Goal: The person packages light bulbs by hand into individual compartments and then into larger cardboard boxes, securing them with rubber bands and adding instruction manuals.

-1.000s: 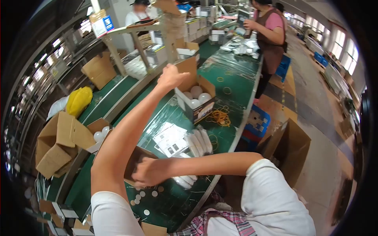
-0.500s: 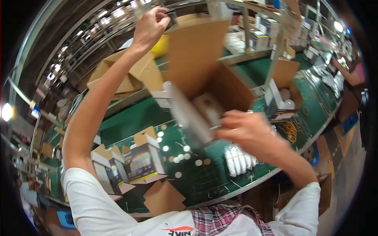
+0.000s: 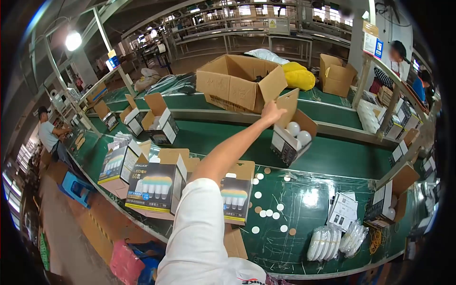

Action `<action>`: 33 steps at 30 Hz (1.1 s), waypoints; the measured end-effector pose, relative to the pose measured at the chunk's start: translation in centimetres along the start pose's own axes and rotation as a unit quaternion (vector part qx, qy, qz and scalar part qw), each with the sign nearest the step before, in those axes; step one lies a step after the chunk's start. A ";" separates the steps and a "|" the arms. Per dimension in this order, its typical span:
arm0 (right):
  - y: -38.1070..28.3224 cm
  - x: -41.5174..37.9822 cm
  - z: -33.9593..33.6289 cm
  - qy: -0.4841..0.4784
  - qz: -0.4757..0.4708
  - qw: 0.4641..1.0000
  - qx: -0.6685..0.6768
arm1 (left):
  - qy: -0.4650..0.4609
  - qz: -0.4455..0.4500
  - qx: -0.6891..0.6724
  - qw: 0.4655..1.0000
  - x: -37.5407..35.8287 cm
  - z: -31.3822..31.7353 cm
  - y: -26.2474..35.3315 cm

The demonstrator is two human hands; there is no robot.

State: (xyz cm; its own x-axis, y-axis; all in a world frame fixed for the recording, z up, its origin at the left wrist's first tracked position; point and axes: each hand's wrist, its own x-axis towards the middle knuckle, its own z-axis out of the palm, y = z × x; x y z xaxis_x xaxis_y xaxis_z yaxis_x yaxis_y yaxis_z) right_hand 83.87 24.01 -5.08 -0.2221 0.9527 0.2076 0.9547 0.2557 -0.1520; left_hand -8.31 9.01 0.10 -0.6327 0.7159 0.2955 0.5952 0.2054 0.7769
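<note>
My left hand reaches far forward, its fingers closed on the raised brown flap of a light bulb box. That box stands open and slightly tilted on the green conveyor, with white round bulbs showing inside. Just behind the hand is a large open cardboard carton. Nearer my body, beside my forearm, are several printed bulb boxes with their flaps up. My right hand is out of view.
White and brown discs lie scattered on the green table. To the right are plastic-wrapped white packs, leaflets, yellow rubber bands and another open bulb box. A metal rail runs behind. Other people stand at the far left and right.
The view has swung round. My left hand, raised with nothing visible in it before, is now down at the bulb box's flap. My right hand, which was at an open box, has left view.
</note>
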 end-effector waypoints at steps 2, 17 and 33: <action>2.2 0.3 0.7 0.000 0.001 1.000 0.014 | -0.031 0.036 -0.045 0.998 1.4 0.2 0.1; -9.8 -2.4 -2.2 0.271 0.006 0.952 -0.142 | -0.163 0.104 -0.166 0.967 4.2 9.3 4.5; -36.1 -11.3 3.9 0.069 -0.007 0.986 0.149 | 0.149 0.236 0.131 0.951 3.4 2.7 3.8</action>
State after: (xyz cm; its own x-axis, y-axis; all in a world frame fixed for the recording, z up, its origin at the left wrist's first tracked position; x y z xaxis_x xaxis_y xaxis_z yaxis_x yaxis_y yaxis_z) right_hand 51.18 4.62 -5.73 -0.1868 0.9222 0.3387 0.8461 0.3262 -0.4215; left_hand -6.85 13.99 2.59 -0.3527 0.5559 0.7527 0.9264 0.0944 0.3644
